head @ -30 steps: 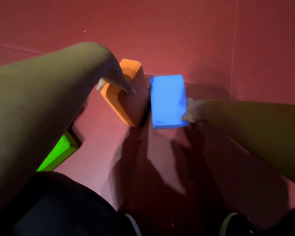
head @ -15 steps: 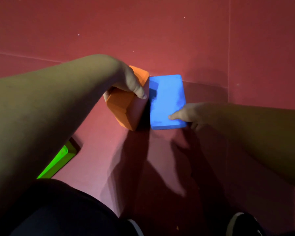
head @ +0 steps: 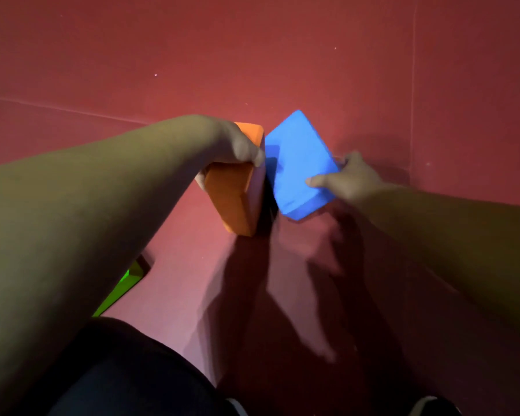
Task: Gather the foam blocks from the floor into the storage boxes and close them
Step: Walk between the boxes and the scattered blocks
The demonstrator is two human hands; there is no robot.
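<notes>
2 side-by-side blocks: left grip [head: 237, 145] clasps orange block [head: 231, 199], right grip [head: 345, 178] pinches blue block [head: 297, 163].

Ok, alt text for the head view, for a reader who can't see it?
Seen from above, a person's left hand grips an orange foam block and the right hand grips a tilted blue foam block beside it, over a red floor. A green block shows partly behind the left forearm.

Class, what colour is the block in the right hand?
Blue; head view shows the block best.
</notes>
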